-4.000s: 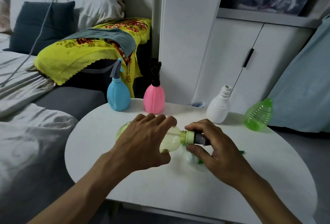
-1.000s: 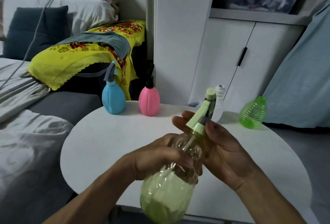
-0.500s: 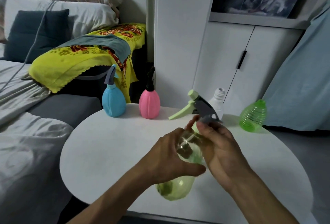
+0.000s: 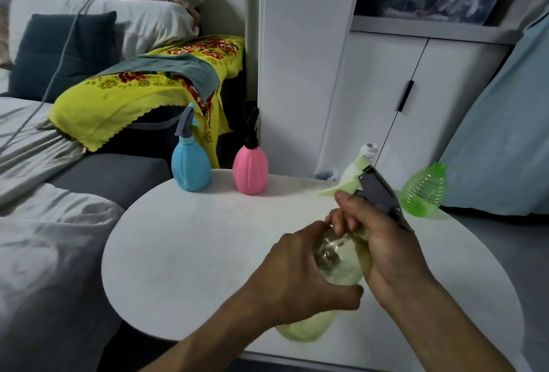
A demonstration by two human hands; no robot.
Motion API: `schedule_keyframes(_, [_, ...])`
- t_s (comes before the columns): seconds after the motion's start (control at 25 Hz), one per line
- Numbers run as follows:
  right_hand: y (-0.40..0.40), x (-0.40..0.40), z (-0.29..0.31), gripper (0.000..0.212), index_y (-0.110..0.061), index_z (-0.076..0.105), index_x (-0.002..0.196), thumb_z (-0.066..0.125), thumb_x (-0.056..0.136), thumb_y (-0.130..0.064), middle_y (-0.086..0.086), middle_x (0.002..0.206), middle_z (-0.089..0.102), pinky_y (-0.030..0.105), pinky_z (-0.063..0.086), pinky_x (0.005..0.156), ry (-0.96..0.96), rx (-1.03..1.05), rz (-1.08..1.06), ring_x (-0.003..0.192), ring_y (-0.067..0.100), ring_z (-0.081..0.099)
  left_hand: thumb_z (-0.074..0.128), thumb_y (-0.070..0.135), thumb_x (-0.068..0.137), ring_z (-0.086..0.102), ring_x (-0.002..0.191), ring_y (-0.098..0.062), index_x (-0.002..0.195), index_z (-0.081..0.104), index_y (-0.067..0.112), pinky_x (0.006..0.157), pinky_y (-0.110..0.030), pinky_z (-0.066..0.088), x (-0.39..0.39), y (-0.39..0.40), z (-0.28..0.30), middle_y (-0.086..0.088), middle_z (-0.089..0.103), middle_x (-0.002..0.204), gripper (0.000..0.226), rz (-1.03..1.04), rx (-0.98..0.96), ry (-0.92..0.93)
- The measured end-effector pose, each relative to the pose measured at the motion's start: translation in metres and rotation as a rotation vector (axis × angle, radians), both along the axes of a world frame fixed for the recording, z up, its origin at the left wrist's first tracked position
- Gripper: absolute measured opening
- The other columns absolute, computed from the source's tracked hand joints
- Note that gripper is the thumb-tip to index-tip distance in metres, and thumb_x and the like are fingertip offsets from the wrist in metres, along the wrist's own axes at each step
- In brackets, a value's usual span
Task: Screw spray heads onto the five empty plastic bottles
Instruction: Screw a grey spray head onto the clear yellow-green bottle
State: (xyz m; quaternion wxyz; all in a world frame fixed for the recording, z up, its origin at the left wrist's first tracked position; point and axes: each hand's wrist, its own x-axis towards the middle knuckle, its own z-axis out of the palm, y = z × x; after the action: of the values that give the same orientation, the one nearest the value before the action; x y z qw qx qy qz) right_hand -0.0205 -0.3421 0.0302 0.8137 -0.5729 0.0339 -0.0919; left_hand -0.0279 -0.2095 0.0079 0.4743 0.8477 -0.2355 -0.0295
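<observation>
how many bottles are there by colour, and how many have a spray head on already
blue bottle, spray head on: 1
pink bottle, spray head on: 1
pale yellow-green bottle, held in both hands, spray head at its neck: 1
white bottle, open neck: 1
bright green bottle, no spray head visible: 1
total: 5 bottles, 3 spray heads in view

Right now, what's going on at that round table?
A person is fitting a spray head onto a pale yellow-green bottle. The left hand grips the bottle's body; the right hand grips its neck, just under the head. At the back of the white table, the blue bottle and pink bottle already carry heads. The white bottle and the green bottle have none.
</observation>
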Motion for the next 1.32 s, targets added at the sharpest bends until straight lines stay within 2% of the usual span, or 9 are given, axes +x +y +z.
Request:
schedule_keyframes(0.08, [0.0, 0.002, -0.001, 0.043, -0.013, 0.047, 0.049, 0.076, 0.08, -0.019, 0.008, 0.051, 0.052, 0.039, 0.052, 0.072, -0.027, -0.013, -0.131, 0.063, 0.025, 0.058, 0.074, 0.06, 0.057, 0.062, 0.081, -0.01, 0.111, 0.051, 0.033, 0.073, -0.036, 0.053, 0.0, -0.001, -0.006, 0.012, 0.066, 0.097, 0.065, 0.148, 0.188, -0.218])
schedule_keyframes(0.16, [-0.006, 0.003, 0.0, 0.041, -0.013, 0.051, 0.052, 0.08, 0.076, -0.028, 0.009, 0.055, 0.058, 0.037, 0.054, 0.075, -0.08, 0.036, -0.03, 0.068, 0.026, 0.064, 0.075, 0.06, 0.057, 0.061, 0.086, -0.009, 0.118, 0.048, 0.033, 0.076, -0.034, 0.052, 0.001, -0.001, -0.007, 0.015, 0.065, 0.102, 0.072, 0.17, 0.196, -0.256])
schedule_keyframes(0.28, [-0.019, 0.0, 0.006, 0.04, -0.01, 0.059, 0.058, 0.088, 0.065, -0.037, 0.014, 0.064, 0.067, 0.036, 0.056, 0.078, -0.093, 0.064, 0.3, 0.079, 0.031, 0.07, 0.081, 0.046, 0.057, 0.066, 0.086, -0.01, 0.111, 0.056, 0.033, 0.077, -0.038, 0.056, 0.01, 0.008, 0.001, 0.01, 0.07, 0.097, 0.062, -0.084, 0.027, 0.038])
schedule_keyframes(0.36, [-0.021, -0.001, 0.004, 0.04, -0.013, 0.06, 0.054, 0.088, 0.065, -0.038, 0.013, 0.064, 0.068, 0.035, 0.056, 0.077, -0.036, 0.052, 0.351, 0.082, 0.031, 0.072, 0.082, 0.042, 0.058, 0.068, 0.085, -0.014, 0.104, 0.059, 0.03, 0.077, -0.042, 0.058, 0.016, 0.013, 0.004, 0.004, 0.071, 0.094, 0.053, -0.225, 0.039, 0.198])
schedule_keyframes(0.64, [-0.002, 0.003, 0.0, 0.036, -0.014, 0.047, 0.045, 0.065, 0.076, -0.013, 0.015, 0.049, 0.045, 0.025, 0.05, 0.062, -0.18, -0.088, -0.025, 0.054, 0.021, 0.056, 0.08, 0.049, 0.053, 0.063, 0.077, -0.014, 0.103, 0.055, 0.033, 0.07, -0.039, 0.053, 0.005, 0.002, -0.006, 0.008, 0.068, 0.088, 0.058, 0.04, 0.056, -0.076])
schedule_keyframes(1.08, [-0.003, 0.005, -0.004, 0.04, -0.02, 0.051, 0.044, 0.065, 0.08, -0.01, -0.003, 0.043, 0.051, 0.028, 0.052, 0.066, -0.253, -0.141, -0.096, 0.047, 0.017, 0.053, 0.077, 0.054, 0.055, 0.061, 0.071, -0.012, 0.104, 0.049, 0.034, 0.063, -0.035, 0.054, 0.002, -0.009, -0.015, 0.014, 0.064, 0.085, 0.059, 0.137, 0.071, -0.233])
schedule_keyframes(1.2, [-0.006, 0.007, -0.009, 0.027, -0.017, 0.058, 0.054, 0.071, 0.078, -0.018, 0.007, 0.054, 0.061, 0.032, 0.057, 0.07, -0.218, -0.165, -0.099, 0.06, 0.024, 0.064, 0.077, 0.053, 0.057, 0.06, 0.073, -0.008, 0.108, 0.044, 0.035, 0.063, -0.029, 0.054, 0.006, -0.006, -0.017, 0.016, 0.061, 0.088, 0.064, 0.119, 0.084, -0.241])
schedule_keyframes(1.28, [-0.012, 0.008, -0.012, 0.017, -0.014, 0.069, 0.079, 0.077, 0.075, -0.028, 0.011, 0.081, 0.074, 0.037, 0.058, 0.076, -0.146, -0.22, -0.004, 0.083, 0.026, 0.072, 0.08, 0.047, 0.056, 0.061, 0.079, -0.009, 0.11, 0.041, 0.031, 0.066, -0.036, 0.054, 0.012, -0.001, -0.017, 0.013, 0.062, 0.094, 0.069, 0.106, 0.05, -0.185])
schedule_keyframes(1.32, [-0.014, 0.008, -0.012, 0.027, -0.02, 0.071, 0.093, 0.08, 0.072, -0.033, 0.007, 0.094, 0.076, 0.034, 0.057, 0.078, -0.103, -0.264, 0.088, 0.093, 0.022, 0.072, 0.081, 0.045, 0.055, 0.061, 0.083, -0.011, 0.109, 0.041, 0.029, 0.068, -0.04, 0.054, 0.017, 0.001, -0.016, 0.011, 0.062, 0.096, 0.069, 0.114, 0.016, -0.147])
